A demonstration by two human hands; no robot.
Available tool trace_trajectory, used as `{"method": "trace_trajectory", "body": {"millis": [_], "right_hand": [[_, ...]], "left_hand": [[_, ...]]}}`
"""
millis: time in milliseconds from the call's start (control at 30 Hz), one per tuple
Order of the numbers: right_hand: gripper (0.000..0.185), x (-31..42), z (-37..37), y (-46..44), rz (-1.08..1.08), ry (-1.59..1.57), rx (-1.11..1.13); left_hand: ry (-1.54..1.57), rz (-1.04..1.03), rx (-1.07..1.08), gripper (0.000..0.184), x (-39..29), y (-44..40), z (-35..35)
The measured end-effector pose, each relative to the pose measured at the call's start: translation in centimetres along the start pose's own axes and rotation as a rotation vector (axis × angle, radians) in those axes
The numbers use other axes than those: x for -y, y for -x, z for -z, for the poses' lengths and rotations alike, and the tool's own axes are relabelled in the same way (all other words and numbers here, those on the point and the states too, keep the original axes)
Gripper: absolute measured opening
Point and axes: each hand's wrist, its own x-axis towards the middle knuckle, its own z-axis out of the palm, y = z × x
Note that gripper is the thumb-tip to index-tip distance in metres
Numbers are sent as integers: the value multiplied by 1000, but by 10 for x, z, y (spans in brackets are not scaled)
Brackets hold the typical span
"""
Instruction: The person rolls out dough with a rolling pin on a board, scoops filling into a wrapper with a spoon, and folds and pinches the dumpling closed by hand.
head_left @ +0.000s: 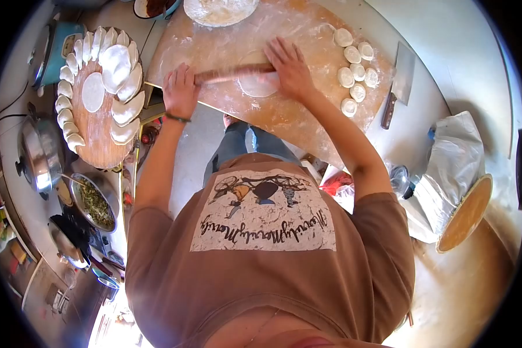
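A metal bowl (108, 191) at lower left holds chopped greens (94, 204). At upper centre, the left hand (180, 90) curls its fingers over one end of a rolling pin (235, 73) near a dough disc (257, 87); the right hand (290, 68) covers the other, fingers slightly apart.

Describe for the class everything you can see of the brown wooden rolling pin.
The slim, brown, wooden-looking rolling pin lies nearly crosswise over the flour-dusted tan board, its right side slightly higher in the picture. Its visible stretch looks plain, though blurred. The bare left hand covers one end and the bare right hand the other, hiding both tips. Toward the right, it overlaps a thin, round, pale dough sheet.
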Motion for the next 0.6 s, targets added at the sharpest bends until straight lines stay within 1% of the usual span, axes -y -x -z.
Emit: {"method": "trace_trajectory", "body": {"millis": [33,67,167,267,367,467,500,567,600], "right_hand": [[81,-8,-4,-9,-8,-35,-67],[78,-14,-8,-11,-21,-68,-133],[71,-11,41,33,-64,-100,-115],[69,-13,28,65,-71,33,-79],[73,-33,22,5,-94,92,-254],[72,-56,3,-24,-147,163,-280],[71,-55,4,-11,-133,127,-250],[68,-43,4,37,-100,55,-185],[66,-37,13,37,-76,70,-176]], "left_hand": [[71,25,9,47,1,-13,9],[228,-67,-245,29,-7,-18,17],[446,-3,-7,40,-39,4,24],[222,20,-22,63,-86,25,4],[131,168,-82,81,-66,-14,-26],[-23,190,-43,81,-41,-60,-23],[10,155,-29,81,-44,-54,-19],[78,91,-1,81,-57,-10,-5],[70,61,34,81,-62,13,-1]]}}
